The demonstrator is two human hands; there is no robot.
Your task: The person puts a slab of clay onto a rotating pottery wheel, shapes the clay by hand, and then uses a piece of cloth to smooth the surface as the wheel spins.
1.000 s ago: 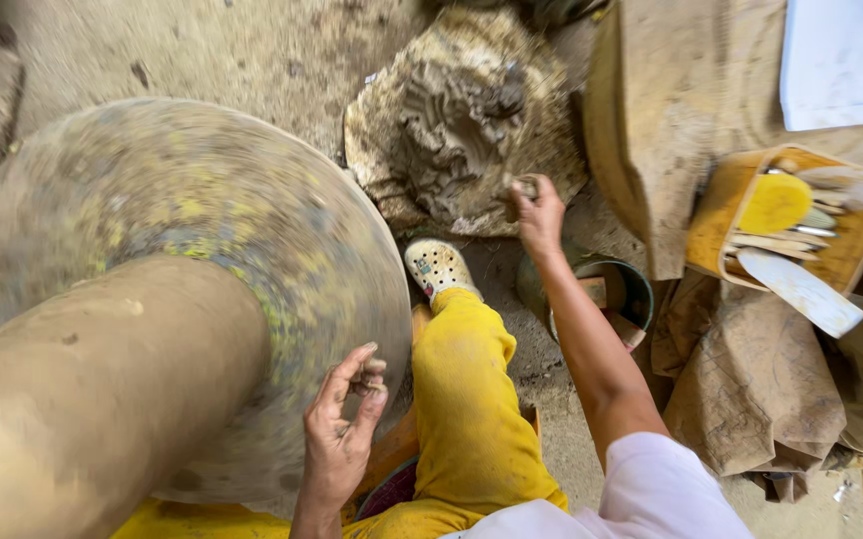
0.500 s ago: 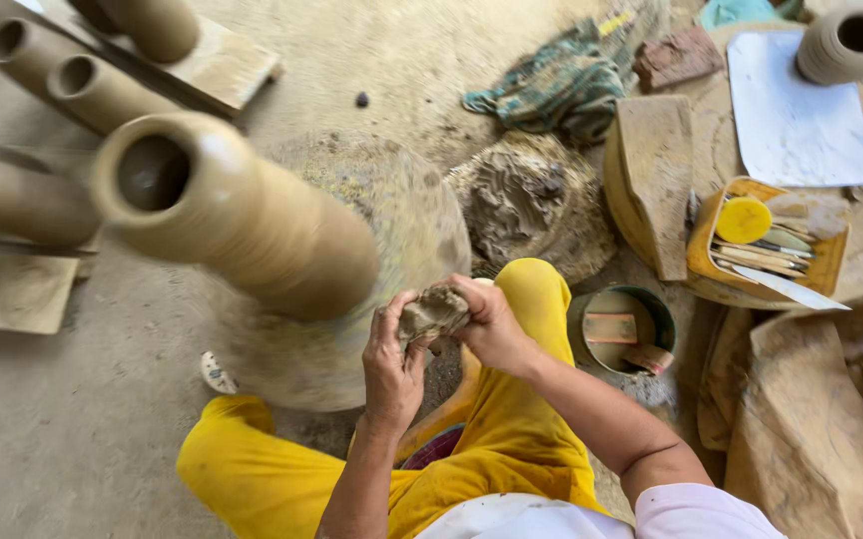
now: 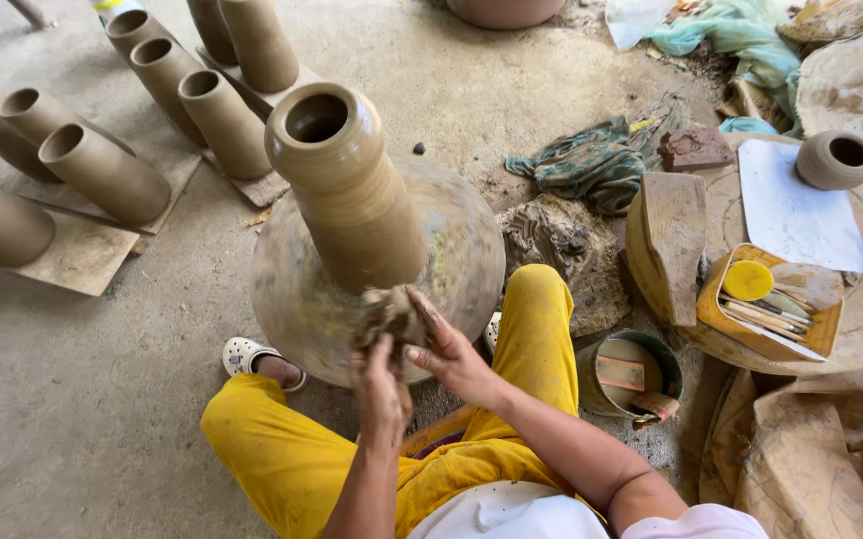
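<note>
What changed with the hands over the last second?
The right hand pulled back from the clay heap with a clay lump; the left hand came up to join it, both now gripping the lump beside the wheel. The tall pot stays on the wheel.

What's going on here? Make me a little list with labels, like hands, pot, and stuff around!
Left hand: left hand grips a lump of wet clay from below.
Right hand: right hand presses the same lump from the side.
Pot: tall clay vase stands upright on a round wheel, mouth open.
Wheel: looks blurred.
Person: sits on the floor in yellow trousers.
Left side: clay cylinders on boards.
Right side: tray of tools, green bucket, small clay pot.
</note>
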